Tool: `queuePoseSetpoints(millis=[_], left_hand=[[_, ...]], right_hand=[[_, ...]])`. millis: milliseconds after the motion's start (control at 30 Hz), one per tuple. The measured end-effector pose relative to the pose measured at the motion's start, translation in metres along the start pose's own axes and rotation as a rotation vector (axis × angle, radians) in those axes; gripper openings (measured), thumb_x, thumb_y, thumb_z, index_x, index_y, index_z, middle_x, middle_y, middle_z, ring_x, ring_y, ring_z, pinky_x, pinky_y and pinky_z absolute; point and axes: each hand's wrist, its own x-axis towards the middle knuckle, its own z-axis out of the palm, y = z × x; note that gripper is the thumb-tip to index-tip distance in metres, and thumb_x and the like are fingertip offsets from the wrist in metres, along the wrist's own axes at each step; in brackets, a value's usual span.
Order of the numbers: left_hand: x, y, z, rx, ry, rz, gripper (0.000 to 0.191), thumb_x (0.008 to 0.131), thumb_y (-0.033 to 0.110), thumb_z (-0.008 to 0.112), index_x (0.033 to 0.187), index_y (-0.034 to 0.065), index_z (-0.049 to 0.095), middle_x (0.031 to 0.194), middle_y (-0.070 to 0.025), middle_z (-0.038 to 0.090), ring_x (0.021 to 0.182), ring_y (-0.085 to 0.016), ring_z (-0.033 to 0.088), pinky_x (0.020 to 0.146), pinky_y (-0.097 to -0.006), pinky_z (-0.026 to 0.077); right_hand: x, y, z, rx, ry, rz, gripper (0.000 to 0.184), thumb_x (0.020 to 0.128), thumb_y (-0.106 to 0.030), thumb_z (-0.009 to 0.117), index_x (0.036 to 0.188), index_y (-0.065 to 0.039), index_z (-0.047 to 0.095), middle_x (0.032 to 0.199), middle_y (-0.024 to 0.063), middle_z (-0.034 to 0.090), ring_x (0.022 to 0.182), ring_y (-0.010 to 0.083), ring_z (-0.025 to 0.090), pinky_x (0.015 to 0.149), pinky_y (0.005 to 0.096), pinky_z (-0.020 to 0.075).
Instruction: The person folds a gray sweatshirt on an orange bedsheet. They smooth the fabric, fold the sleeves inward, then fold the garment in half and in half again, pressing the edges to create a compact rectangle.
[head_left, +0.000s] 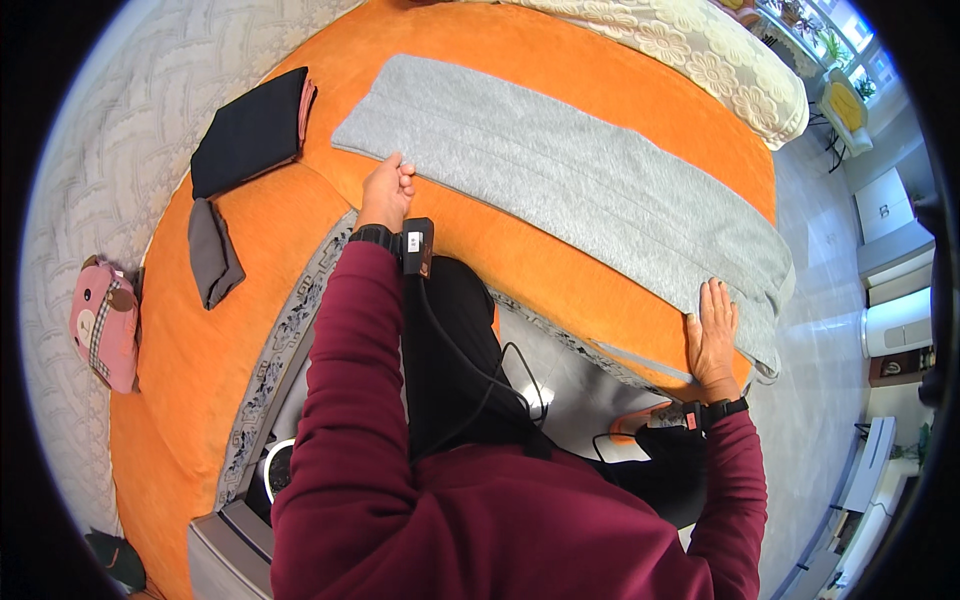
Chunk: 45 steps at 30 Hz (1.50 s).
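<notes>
A grey knit garment (555, 165), probably trousers folded lengthwise, lies in a long strip across the orange sofa cover (465, 217). My left hand (387, 192) has its fingers curled at the near edge of the strip, towards its left end, and pinches the cloth there. Flat on the near edge by the right end rests my right hand (714, 334), palm down. The right end hangs in loose creases over the sofa's side.
Left of the garment lie a folded black cloth (251, 131) and a small folded dark grey cloth (215, 253). A pink animal-face cushion (105, 326) leans at the far left. Cables (457, 349) run from my left wrist device. A cream lace cover (712, 75) drapes over the back.
</notes>
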Motion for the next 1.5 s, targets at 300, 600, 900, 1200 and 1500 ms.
queuePoseSetpoints(millis=[300,600,900,1200,1500], left_hand=[[0.015,0.009,-0.011,0.043,0.016,0.04,0.013,0.098,0.013,0.057,0.088,0.0049,0.055,0.068,-0.0058,0.059,0.048,-0.01,0.044,0.042,-0.0259,0.035],[0.053,0.015,-0.034,0.043,0.009,0.088,0.014,0.095,0.013,0.061,0.083,0.0083,0.054,0.062,-0.0034,0.056,0.046,-0.01,0.044,0.041,-0.0255,0.035],[0.021,0.046,-0.01,0.887,0.312,1.19,0.043,0.102,0.027,0.041,0.13,-0.0026,0.054,0.129,-0.0218,0.06,0.118,-0.034,0.057,0.1,-0.0402,0.044],[0.036,0.014,0.027,1.762,-0.308,1.086,0.066,0.105,0.045,0.029,0.154,0.0006,0.027,0.161,-0.0199,0.025,0.15,-0.034,0.019,0.12,-0.0501,0.01],[0.034,0.05,0.064,1.765,-0.428,1.178,0.066,0.105,0.044,0.029,0.153,-0.0015,0.027,0.159,-0.0221,0.027,0.15,-0.035,0.019,0.121,-0.0502,0.009]], right_hand=[[-0.001,0.004,0.004,-0.026,0.016,-0.007,0.057,0.1,-0.029,0.045,0.15,-0.003,0.036,0.159,0.0138,0.031,0.149,0.0316,0.024,0.121,0.0491,0.0148],[0.001,-0.006,-0.009,-0.003,-0.02,0.022,0.058,0.101,-0.034,0.043,0.15,-0.004,0.036,0.158,0.0148,0.032,0.149,0.0317,0.024,0.121,0.0486,0.0148],[0.034,-0.038,-0.041,0.201,0.188,-0.022,0.06,0.1,-0.03,0.041,0.152,-0.002,0.033,0.159,0.019,0.028,0.149,0.0352,0.022,0.12,0.0502,0.0136],[0.05,-0.017,-0.002,-0.112,-0.094,0.257,0.066,0.101,-0.044,0.041,0.151,-0.001,0.032,0.16,0.0165,0.028,0.15,0.0321,0.021,0.12,0.0503,0.0145],[0.088,-0.027,-0.04,0.013,0.112,0.067,0.061,0.104,-0.039,0.039,0.151,-0.002,0.032,0.159,0.0177,0.028,0.149,0.034,0.023,0.12,0.0514,0.0168]])
